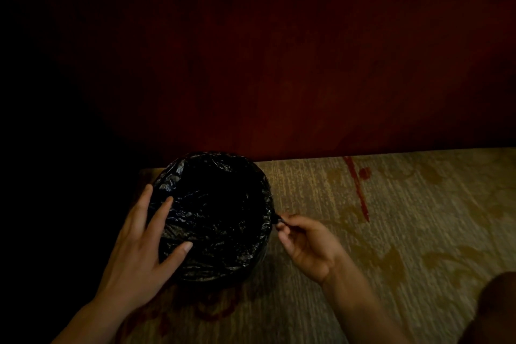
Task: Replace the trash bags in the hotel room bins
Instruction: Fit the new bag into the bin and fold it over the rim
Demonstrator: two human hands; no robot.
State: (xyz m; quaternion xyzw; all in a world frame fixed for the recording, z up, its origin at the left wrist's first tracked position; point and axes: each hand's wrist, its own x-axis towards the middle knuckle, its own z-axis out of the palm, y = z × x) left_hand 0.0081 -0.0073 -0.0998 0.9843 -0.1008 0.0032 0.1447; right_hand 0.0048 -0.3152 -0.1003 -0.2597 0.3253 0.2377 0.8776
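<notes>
Our left hand [145,234] lies flat on the bag [217,204], lower centre. Our right hand [304,243] pinches its tail [277,219]; let us pull it snug, gently.

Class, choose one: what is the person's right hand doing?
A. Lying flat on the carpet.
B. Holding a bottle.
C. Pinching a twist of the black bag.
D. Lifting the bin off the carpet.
C: the right hand pinches a small twist of the black bag at its right edge.
</notes>
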